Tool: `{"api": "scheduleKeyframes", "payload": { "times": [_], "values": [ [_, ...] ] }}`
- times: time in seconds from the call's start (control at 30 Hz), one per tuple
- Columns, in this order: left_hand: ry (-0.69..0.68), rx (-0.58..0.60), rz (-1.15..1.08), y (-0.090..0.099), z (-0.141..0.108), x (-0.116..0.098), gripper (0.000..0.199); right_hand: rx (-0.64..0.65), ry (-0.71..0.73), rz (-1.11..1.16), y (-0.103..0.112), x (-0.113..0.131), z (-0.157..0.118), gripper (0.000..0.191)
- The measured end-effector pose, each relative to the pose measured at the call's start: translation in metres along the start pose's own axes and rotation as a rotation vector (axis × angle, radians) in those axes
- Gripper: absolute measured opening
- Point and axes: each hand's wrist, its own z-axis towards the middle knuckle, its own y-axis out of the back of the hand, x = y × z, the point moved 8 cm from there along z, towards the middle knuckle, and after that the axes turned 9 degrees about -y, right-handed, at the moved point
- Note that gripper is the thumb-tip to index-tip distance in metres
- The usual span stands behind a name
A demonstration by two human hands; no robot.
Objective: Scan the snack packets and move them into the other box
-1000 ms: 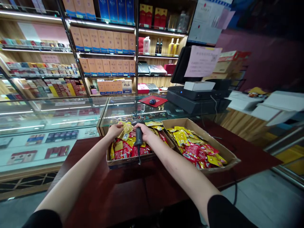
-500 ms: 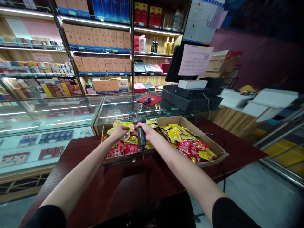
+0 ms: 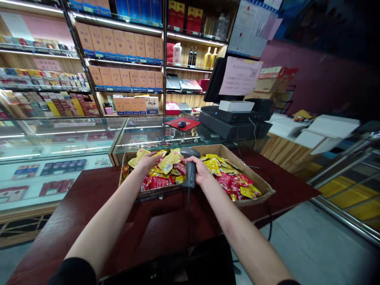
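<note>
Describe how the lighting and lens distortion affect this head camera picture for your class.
In the head view, the shelves lean outward toward the edges; in the same view, strip lights glare across the glass counter, the wall at upper right sinks into shadow, and the packets stay bright.

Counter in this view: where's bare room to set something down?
Bare counter lies left of the left box and in front of it and the right box. Crowded: both boxes, full of packets, where the left hand and right hand with the scanner are.
</note>
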Motion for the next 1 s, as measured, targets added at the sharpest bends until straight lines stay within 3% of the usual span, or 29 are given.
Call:
{"api": "scheduleKeyframes", "payload": {
  "times": [0.13, 0.23, 0.47, 0.67, 1.0],
  "values": [
    [0.101, 0.118, -0.142, -0.011, -0.007, 0.007, 0.038, 0.037, 0.079, 0.050, 0.008, -0.001, -0.004, 0.026],
    [0.167, 0.232, -0.204, -0.018, -0.013, 0.008, 0.038, 0.072, 0.172, 0.059, 0.010, -0.002, -0.007, 0.028],
    [0.230, 0.308, -0.184, -0.016, -0.026, 0.009, 0.031, 0.079, 0.265, 0.011, 0.011, -0.020, -0.028, 0.029],
    [0.219, 0.364, -0.046, -0.012, -0.032, 0.011, 0.030, -0.074, 0.348, -0.130, 0.019, -0.038, -0.069, 0.030],
    [0.198, 0.361, 0.012, -0.013, -0.036, 0.007, 0.030, -0.091, 0.171, -0.663, -0.001, -0.114, -0.105, 0.026]
  ]
}}
